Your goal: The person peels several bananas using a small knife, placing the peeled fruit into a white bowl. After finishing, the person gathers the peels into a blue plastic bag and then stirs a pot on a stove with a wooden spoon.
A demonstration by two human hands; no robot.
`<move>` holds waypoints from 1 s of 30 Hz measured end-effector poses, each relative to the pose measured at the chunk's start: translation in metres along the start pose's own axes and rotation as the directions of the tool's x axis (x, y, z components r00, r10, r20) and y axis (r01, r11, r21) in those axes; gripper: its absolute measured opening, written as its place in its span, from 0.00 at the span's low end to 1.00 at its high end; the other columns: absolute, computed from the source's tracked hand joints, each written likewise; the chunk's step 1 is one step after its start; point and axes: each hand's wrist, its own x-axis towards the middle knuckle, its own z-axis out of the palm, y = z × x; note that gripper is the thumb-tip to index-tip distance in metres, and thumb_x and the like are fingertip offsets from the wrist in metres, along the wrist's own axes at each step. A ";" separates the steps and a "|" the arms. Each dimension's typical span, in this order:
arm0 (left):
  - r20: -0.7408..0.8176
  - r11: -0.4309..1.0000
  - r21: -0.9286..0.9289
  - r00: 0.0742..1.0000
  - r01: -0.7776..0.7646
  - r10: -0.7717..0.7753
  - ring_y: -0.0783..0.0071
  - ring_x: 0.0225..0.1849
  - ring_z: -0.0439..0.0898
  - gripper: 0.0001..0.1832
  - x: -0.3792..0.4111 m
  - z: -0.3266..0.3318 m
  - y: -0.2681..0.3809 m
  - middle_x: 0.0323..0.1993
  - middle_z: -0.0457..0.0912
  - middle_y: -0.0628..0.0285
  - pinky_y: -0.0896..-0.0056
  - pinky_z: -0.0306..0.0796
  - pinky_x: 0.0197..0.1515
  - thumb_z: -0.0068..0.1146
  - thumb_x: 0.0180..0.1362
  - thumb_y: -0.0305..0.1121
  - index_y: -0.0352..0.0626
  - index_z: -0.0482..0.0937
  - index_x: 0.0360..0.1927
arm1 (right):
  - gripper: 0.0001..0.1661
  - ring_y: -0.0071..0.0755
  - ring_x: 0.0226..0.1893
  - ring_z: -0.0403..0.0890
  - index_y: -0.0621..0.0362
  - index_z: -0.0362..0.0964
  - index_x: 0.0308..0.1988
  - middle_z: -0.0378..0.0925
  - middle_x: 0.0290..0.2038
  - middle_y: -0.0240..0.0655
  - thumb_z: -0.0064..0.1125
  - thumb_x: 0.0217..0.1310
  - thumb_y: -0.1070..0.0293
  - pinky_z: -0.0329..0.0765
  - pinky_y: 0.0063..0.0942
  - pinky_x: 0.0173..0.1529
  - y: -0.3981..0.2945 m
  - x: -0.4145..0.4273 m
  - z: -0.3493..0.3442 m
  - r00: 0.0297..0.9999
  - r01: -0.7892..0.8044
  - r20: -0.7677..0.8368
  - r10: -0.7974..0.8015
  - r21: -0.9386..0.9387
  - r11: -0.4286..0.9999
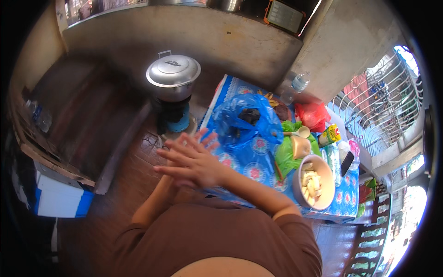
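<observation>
My right hand (197,164) lies across my left hand (207,139), palm against palm, in front of my chest. Both have spread fingers, blurred by motion, and nothing shows between them. Much of the left hand is hidden under the right. To their right is a table with a blue floral tablecloth (254,171). On it a blue plastic bag (228,117) lies nearest the hands, its mouth open around something dark. Toward the near right corner a pale pink bowl (327,194) contains several pieces of peeled banana (311,185).
A lidded aluminum pot (173,74) stands on a stove beyond my hands. The table also bears a green plastic bag (286,164), a wooden ladle (301,132), a red plastic bag (313,116), a yellow-labelled pack (330,134), a phone (347,163) and a plastic bottle (299,83).
</observation>
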 end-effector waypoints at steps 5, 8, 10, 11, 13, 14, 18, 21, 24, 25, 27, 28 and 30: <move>0.101 0.974 0.102 0.972 0.200 -0.210 0.48 0.71 0.63 0.36 -0.031 0.146 0.158 0.71 0.61 0.42 0.41 0.51 0.73 0.34 0.69 0.58 0.43 0.57 0.72 | 0.25 0.47 0.66 0.67 0.48 0.71 0.60 0.72 0.60 0.48 0.47 0.70 0.49 0.56 0.57 0.69 0.110 0.015 0.115 0.807 -0.574 0.114 0.580 -0.081 0.815; 0.157 0.649 0.707 0.958 -0.280 0.242 0.51 0.66 0.66 0.33 -0.046 0.137 0.222 0.66 0.64 0.46 0.44 0.55 0.69 0.37 0.69 0.56 0.44 0.60 0.69 | 0.24 0.41 0.62 0.70 0.52 0.72 0.55 0.73 0.58 0.46 0.42 0.73 0.48 0.58 0.53 0.67 0.146 0.027 0.207 0.441 -0.711 0.234 0.867 0.680 0.178; 0.129 -0.120 0.990 0.851 -0.078 0.510 0.53 0.64 0.68 0.31 -0.029 0.067 0.239 0.63 0.66 0.49 0.47 0.57 0.66 0.38 0.69 0.55 0.45 0.62 0.66 | 0.24 0.41 0.60 0.70 0.53 0.72 0.50 0.74 0.57 0.46 0.38 0.74 0.47 0.61 0.50 0.65 0.130 0.073 0.229 0.368 -0.510 0.355 0.860 0.850 -0.132; 0.114 -0.317 0.946 0.846 0.068 0.521 0.54 0.62 0.69 0.30 -0.027 0.028 0.254 0.62 0.67 0.50 0.48 0.59 0.65 0.39 0.68 0.54 0.46 0.64 0.65 | 0.25 0.41 0.59 0.70 0.54 0.73 0.47 0.74 0.56 0.46 0.36 0.75 0.46 0.62 0.48 0.64 0.122 0.100 0.231 0.346 -0.377 0.407 0.846 0.886 -0.272; -0.045 -0.431 0.854 0.867 0.291 0.496 0.56 0.60 0.70 0.27 -0.034 -0.032 0.295 0.59 0.70 0.52 0.50 0.62 0.62 0.40 0.68 0.53 0.47 0.66 0.63 | 0.28 0.41 0.57 0.71 0.54 0.73 0.42 0.75 0.54 0.45 0.32 0.76 0.45 0.64 0.45 0.61 0.098 0.149 0.233 0.332 -0.034 0.498 0.801 0.855 -0.518; -0.199 -0.381 0.823 0.842 0.421 0.501 0.57 0.58 0.71 0.26 -0.039 -0.052 0.319 0.57 0.71 0.54 0.51 0.63 0.61 0.41 0.68 0.52 0.47 0.67 0.62 | 0.29 0.45 0.57 0.70 0.55 0.72 0.36 0.74 0.54 0.46 0.34 0.73 0.44 0.66 0.43 0.59 0.089 0.164 0.207 0.487 -0.048 0.330 0.808 0.934 -0.353; -0.628 0.852 0.284 0.757 0.440 -0.182 0.62 0.52 0.73 0.26 -0.023 -0.042 0.356 0.53 0.73 0.59 0.57 0.69 0.54 0.46 0.67 0.51 0.47 0.68 0.62 | 0.23 0.52 0.58 0.70 0.53 0.77 0.47 0.73 0.58 0.45 0.54 0.62 0.49 0.65 0.44 0.63 0.078 0.186 0.204 0.953 -0.120 -0.234 0.192 0.291 0.949; -0.463 0.764 0.519 0.877 0.384 -0.126 0.61 0.51 0.74 0.31 0.012 0.026 0.305 0.55 0.74 0.55 0.57 0.69 0.55 0.47 0.65 0.55 0.44 0.66 0.64 | 0.23 0.51 0.56 0.71 0.47 0.75 0.54 0.71 0.58 0.43 0.54 0.63 0.52 0.62 0.47 0.65 0.117 0.129 0.259 0.998 -0.036 -0.057 0.041 0.094 0.995; -0.289 0.886 0.242 0.901 0.396 -0.324 0.54 0.61 0.71 0.37 0.023 0.107 0.339 0.60 0.72 0.49 0.51 0.61 0.65 0.48 0.64 0.59 0.41 0.65 0.67 | 0.27 0.45 0.54 0.74 0.44 0.75 0.55 0.77 0.49 0.35 0.63 0.56 0.50 0.58 0.58 0.66 0.120 0.131 0.188 0.774 -0.616 0.045 0.631 -0.175 0.768; -0.103 0.768 0.563 0.948 0.305 -0.302 0.54 0.64 0.69 0.36 0.024 0.128 0.354 0.62 0.71 0.48 0.50 0.58 0.69 0.47 0.65 0.58 0.42 0.65 0.67 | 0.30 0.42 0.53 0.75 0.45 0.74 0.56 0.77 0.48 0.35 0.65 0.54 0.50 0.60 0.57 0.64 0.130 0.102 0.176 0.675 -0.720 -0.083 0.733 -0.293 0.629; 0.320 0.523 0.842 0.904 -0.133 -0.284 0.52 0.67 0.66 0.40 0.029 0.101 0.431 0.65 0.68 0.47 0.45 0.54 0.69 0.51 0.63 0.59 0.41 0.62 0.70 | 0.27 0.42 0.53 0.75 0.48 0.75 0.55 0.77 0.48 0.38 0.66 0.54 0.59 0.62 0.52 0.62 0.129 0.055 0.128 0.720 -0.661 -0.220 0.658 -0.504 0.555; 0.183 0.263 0.952 0.981 -0.160 -0.069 0.55 0.61 0.72 0.39 0.034 0.108 0.434 0.61 0.72 0.47 0.49 0.60 0.65 0.53 0.63 0.57 0.40 0.63 0.69 | 0.25 0.43 0.53 0.75 0.49 0.75 0.55 0.78 0.49 0.38 0.65 0.55 0.61 0.66 0.46 0.61 0.119 0.048 0.098 0.595 -0.780 -0.234 0.769 -0.397 0.483; 0.045 -0.318 0.946 0.943 0.066 0.330 0.61 0.51 0.79 0.36 0.038 0.101 0.448 0.51 0.79 0.50 0.60 0.69 0.56 0.55 0.64 0.54 0.38 0.66 0.67 | 0.27 0.48 0.54 0.76 0.52 0.76 0.55 0.79 0.51 0.42 0.66 0.55 0.62 0.70 0.41 0.59 0.098 0.034 0.051 0.512 -0.849 -0.328 0.794 -0.329 0.412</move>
